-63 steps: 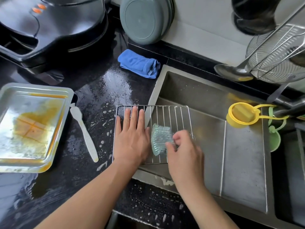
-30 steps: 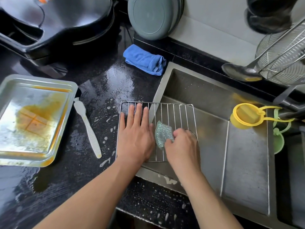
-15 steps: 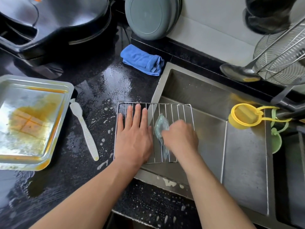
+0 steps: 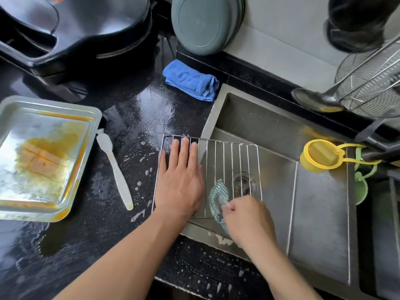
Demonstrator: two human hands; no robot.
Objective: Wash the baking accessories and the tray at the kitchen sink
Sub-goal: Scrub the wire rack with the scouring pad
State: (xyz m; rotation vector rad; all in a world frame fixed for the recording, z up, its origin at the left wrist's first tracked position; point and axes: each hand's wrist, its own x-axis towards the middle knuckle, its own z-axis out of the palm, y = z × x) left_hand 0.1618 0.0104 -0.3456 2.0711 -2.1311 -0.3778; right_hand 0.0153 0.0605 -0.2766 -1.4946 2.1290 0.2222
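Left hand (image 4: 180, 187) flat on rack (image 4: 229, 156) — right hand (image 4: 249, 217) grasping scrubber (image 4: 217, 197) — orange-stained tray (image 4: 43, 156) waits.

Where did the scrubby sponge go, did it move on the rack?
Yes. The sponge in the right hand slid along the wire rack toward its near edge, closer to the person, while the left hand stayed pressing the rack's left side.
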